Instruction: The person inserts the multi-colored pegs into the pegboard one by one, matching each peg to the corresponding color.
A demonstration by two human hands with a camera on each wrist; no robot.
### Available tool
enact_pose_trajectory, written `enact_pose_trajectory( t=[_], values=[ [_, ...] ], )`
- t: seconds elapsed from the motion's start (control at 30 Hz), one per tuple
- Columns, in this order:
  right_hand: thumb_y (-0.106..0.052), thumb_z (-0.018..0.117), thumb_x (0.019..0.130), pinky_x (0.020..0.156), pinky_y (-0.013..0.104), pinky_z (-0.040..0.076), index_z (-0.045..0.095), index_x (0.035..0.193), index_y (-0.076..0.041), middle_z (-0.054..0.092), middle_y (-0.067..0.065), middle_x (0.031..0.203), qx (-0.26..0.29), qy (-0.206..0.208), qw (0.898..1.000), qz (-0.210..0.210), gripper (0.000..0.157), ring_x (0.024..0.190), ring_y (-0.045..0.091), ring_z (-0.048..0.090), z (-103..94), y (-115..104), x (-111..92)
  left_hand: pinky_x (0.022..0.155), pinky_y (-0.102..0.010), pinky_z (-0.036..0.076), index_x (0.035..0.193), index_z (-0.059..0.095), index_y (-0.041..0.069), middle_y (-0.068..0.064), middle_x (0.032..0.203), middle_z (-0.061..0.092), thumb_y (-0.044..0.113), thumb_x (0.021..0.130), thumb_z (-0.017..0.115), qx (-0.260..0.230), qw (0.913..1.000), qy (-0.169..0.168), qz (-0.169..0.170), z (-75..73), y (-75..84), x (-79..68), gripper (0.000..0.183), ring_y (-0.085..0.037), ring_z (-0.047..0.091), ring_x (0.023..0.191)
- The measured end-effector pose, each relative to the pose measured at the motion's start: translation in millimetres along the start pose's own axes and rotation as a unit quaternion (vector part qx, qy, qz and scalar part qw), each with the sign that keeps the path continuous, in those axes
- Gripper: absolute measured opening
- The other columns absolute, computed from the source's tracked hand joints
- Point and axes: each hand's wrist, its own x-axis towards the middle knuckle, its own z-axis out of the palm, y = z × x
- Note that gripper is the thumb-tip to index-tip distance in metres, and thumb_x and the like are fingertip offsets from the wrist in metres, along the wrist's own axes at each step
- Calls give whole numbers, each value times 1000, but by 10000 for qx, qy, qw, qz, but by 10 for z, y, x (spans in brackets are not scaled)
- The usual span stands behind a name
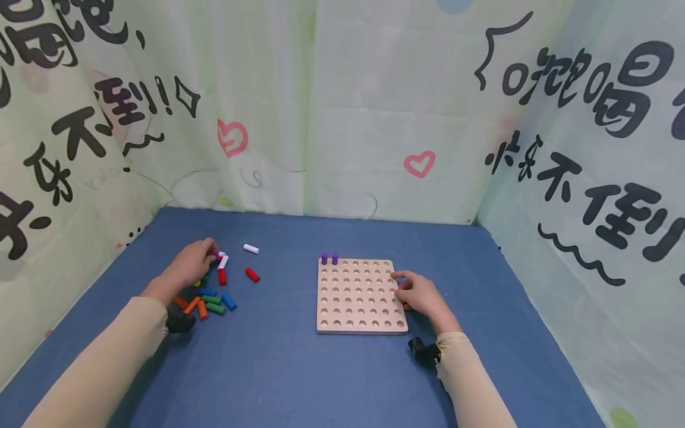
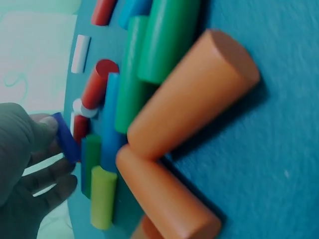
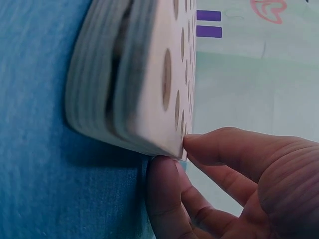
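Observation:
My left hand (image 1: 188, 266) pinches a purple peg (image 2: 67, 138) between thumb and fingertips, just above the far end of a loose heap of pegs. In the head view that peg is mostly hidden by the fingers. A pale wooden pegboard (image 1: 355, 305) with rows of round holes lies right of centre. Two purple pegs (image 3: 209, 32) stand upright side by side at its far left corner. On the board's right edge, my right hand (image 1: 423, 295) grips the rim, one fingertip on the top face and others against the side.
Below the left hand lie orange pegs (image 2: 194, 94), green pegs (image 1: 216, 309), blue pegs (image 1: 229, 301) and a yellow peg (image 2: 103, 198). A white peg (image 1: 251, 249) and a red peg (image 1: 253, 274) lie apart, toward the board. Printed curtains (image 1: 364, 119) border the blue tabletop (image 1: 278, 368).

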Motion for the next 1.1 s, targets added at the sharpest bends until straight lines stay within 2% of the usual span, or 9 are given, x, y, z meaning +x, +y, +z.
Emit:
enact_pose_trajectory(
  t=[0.2, 0.33, 0.6, 0.9, 1.1],
  values=[
    [-7, 63, 95, 67, 31, 58, 60, 142, -8, 64, 18, 111, -8, 41, 10000, 28, 47, 76, 19, 64, -1, 3, -5, 84, -51, 52, 131, 55, -4, -26, 115, 62, 3, 107, 47, -21, 9985, 417, 352, -21, 163, 29, 26, -35, 59, 95],
    [-6, 62, 95, 67, 31, 58, 60, 142, -9, 64, 18, 110, 23, 36, 10000, 40, 47, 76, 19, 65, 9, 12, -6, 87, -54, 53, 127, 61, -4, -26, 117, 62, 2, 107, 48, 6, 9972, 516, 542, -20, 293, 28, 25, -37, 61, 99],
    [-6, 62, 96, 67, 31, 58, 60, 142, -8, 64, 18, 109, 11, 63, 10000, 65, 46, 76, 19, 65, 10, 2, -8, 83, -47, 54, 125, 61, -1, -19, 112, 61, 5, 107, 52, -334, 9971, 431, 539, 5, 443, 39, 21, -30, 57, 94],
    [-6, 62, 96, 68, 32, 59, 60, 142, -8, 64, 18, 111, -15, 91, 9999, 82, 47, 77, 19, 66, 4, -11, -8, 88, -49, 56, 125, 61, -1, -16, 111, 65, 9, 106, 56, -480, 9962, 413, 600, 50, 548, 109, 22, -31, 62, 99],
    [-7, 62, 96, 68, 31, 58, 60, 143, -10, 64, 17, 112, 11, 78, 9999, 138, 47, 78, 20, 66, 22, -7, -4, 89, -50, 56, 128, 64, 1, -17, 114, 64, 9, 105, 59, -391, 9959, 425, 702, 106, 601, 107, 25, -34, 64, 105]
  ],
)
